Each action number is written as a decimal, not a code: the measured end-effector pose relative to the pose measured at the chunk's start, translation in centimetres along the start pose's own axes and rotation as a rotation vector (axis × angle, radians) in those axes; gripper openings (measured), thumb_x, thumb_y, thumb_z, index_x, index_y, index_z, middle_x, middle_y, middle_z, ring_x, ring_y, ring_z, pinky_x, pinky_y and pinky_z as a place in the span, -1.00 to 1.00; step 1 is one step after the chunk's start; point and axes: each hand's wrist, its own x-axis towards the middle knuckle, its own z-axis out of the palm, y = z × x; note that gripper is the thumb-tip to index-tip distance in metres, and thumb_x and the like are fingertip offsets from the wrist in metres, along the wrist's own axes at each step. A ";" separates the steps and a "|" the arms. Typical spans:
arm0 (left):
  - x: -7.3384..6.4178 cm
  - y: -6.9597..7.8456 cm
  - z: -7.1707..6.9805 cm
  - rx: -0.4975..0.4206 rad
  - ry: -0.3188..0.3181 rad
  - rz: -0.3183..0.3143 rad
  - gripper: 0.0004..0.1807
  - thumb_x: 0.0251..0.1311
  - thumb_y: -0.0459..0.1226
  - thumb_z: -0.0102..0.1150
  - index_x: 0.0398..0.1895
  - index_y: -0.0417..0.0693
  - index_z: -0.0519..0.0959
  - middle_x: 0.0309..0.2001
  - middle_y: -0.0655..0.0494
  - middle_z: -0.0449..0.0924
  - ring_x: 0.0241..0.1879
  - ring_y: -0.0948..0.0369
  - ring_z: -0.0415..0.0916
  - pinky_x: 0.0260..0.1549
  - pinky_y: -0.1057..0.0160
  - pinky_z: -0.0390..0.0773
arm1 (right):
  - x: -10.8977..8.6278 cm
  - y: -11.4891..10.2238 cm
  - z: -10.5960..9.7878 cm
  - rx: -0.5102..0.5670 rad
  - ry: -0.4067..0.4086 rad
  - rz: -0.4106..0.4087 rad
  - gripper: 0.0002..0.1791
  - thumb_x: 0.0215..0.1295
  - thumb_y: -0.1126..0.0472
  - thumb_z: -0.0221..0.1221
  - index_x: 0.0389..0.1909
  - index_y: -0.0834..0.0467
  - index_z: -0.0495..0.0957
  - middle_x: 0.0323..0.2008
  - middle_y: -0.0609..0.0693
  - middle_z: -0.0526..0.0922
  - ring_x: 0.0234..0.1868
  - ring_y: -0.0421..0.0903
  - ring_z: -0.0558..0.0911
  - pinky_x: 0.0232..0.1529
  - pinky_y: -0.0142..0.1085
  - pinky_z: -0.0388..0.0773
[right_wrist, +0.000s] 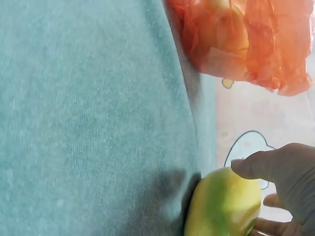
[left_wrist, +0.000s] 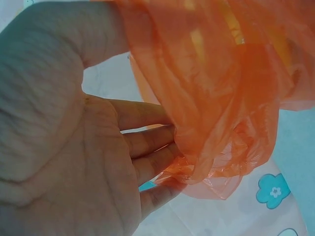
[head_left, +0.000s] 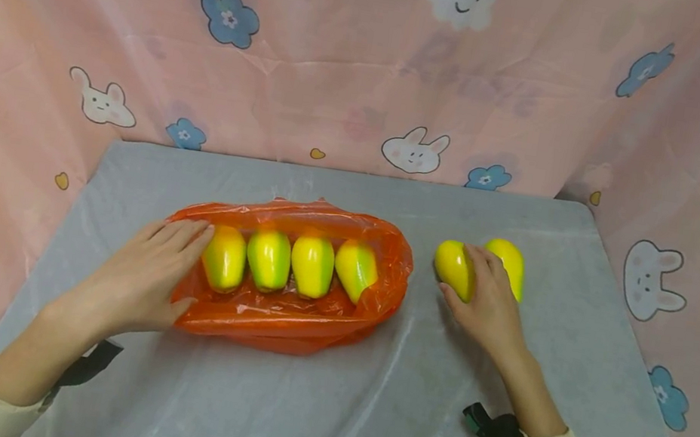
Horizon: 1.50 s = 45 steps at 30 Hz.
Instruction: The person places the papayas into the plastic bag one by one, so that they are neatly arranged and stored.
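Observation:
An orange-red plastic bag (head_left: 277,329) lies on the table with its mouth spread wide, and several yellow-green mangoes (head_left: 270,259) sit in a row inside. My left hand (head_left: 141,277) holds the bag's left end, fingers at the upper rim and thumb at the lower one. In the left wrist view, the fingertips (left_wrist: 160,160) meet the thin plastic. To the right of the bag, my right hand (head_left: 490,306) grips a mango (head_left: 452,267) between thumb and fingers; the right wrist view shows this mango (right_wrist: 221,204) low against the cloth. Another mango (head_left: 508,263) lies just behind that hand, partly covered by it.
A grey cloth (head_left: 303,425) covers the table. Behind and at both sides hangs a pink curtain (head_left: 315,91) printed with rabbits, clouds and flowers. Dark straps (head_left: 492,424) show at both wrists.

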 end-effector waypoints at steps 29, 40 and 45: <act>0.1 0.1 -0.1 0.004 -0.018 -0.006 0.06 0.01 -0.19 0.59 0.57 -0.37 0.28 0.56 -0.34 0.32 0.53 -0.26 0.27 0.55 -0.39 0.21 | 1.3 -1.0 -1.0 -0.151 -0.066 0.080 -0.18 0.30 0.11 0.38 0.50 0.32 0.33 0.29 0.42 0.53 0.15 0.34 0.57 0.13 0.35 0.59; -0.1 0.0 -0.1 -0.001 -0.019 -0.006 0.03 0.02 -0.26 0.56 0.56 -0.38 0.28 0.56 -0.34 0.31 0.54 -0.26 0.26 0.55 -0.38 0.20 | 1.4 -2.9 -3.1 -0.093 -0.005 0.030 -0.20 0.30 0.08 0.39 0.49 0.30 0.37 0.27 0.40 0.55 0.10 0.29 0.56 0.01 0.27 0.61; -0.2 -0.1 -0.1 0.001 -0.014 0.001 0.02 0.02 -0.26 0.56 0.56 -0.39 0.29 0.56 -0.35 0.31 0.54 -0.26 0.26 0.55 -0.38 0.19 | 1.7 -3.8 -4.1 -0.063 0.011 -0.038 -0.21 0.28 0.12 0.42 0.48 0.28 0.39 0.30 0.34 0.56 0.12 0.24 0.55 0.04 0.24 0.60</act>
